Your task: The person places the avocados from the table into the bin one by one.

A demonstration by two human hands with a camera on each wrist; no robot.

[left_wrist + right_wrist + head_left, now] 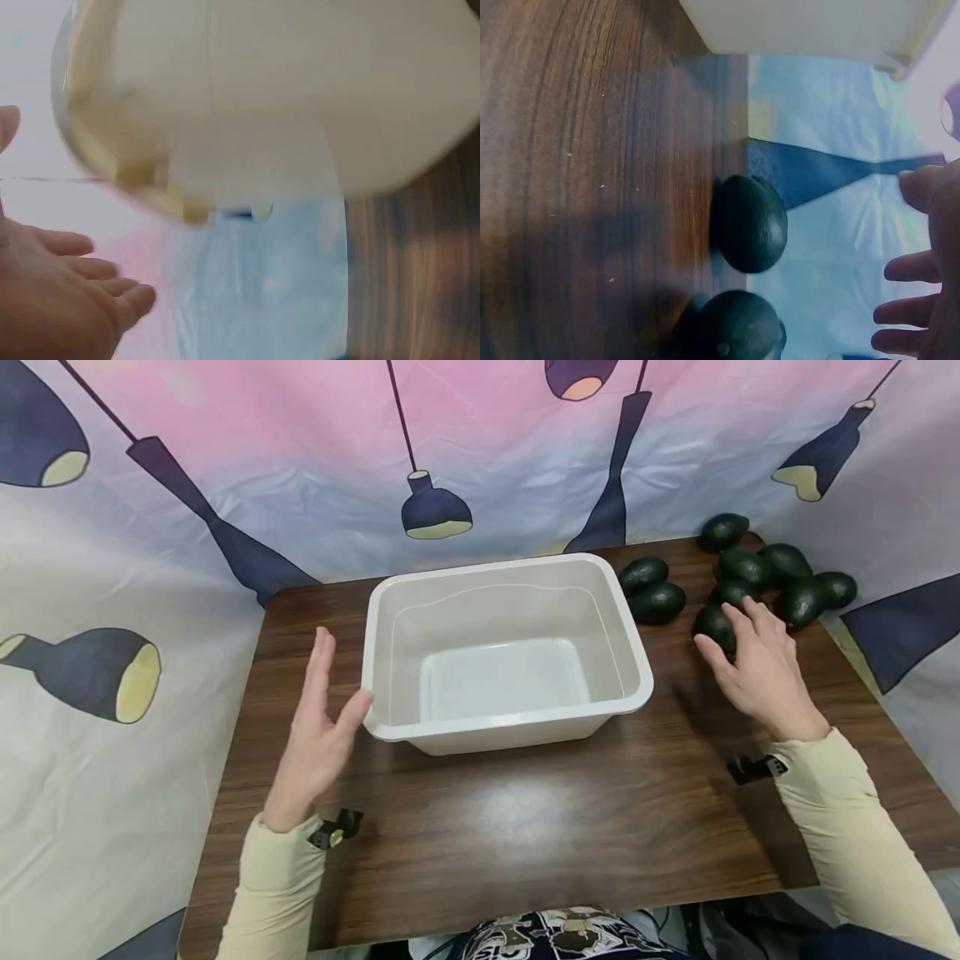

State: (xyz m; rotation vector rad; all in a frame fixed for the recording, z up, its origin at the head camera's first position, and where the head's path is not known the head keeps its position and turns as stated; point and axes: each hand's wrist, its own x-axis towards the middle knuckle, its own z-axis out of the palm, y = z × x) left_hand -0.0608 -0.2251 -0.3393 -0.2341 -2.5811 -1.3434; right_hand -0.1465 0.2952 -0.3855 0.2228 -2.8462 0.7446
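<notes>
A white plastic bin point(626, 635) stands empty in the middle of the brown table point(525, 827). My left hand point(330, 697) is held edge-up with straight fingers beside the bin's front left corner, its thumb by the rim. It shows in the left wrist view as an open palm point(60, 300) below the blurred bin point(285, 97). My right hand point(738, 647) reaches over a dark green avocado point(712, 625), fingers spread and not closed round it. The right wrist view shows its fingers point(919, 307) apart from two avocados point(750, 223) point(739, 330).
Several more avocados point(783, 577) lie in a heap at the table's far right corner, and two avocados point(652, 592) sit close to the bin's right wall. A printed cloth backdrop point(300, 485) hangs behind and beside the table.
</notes>
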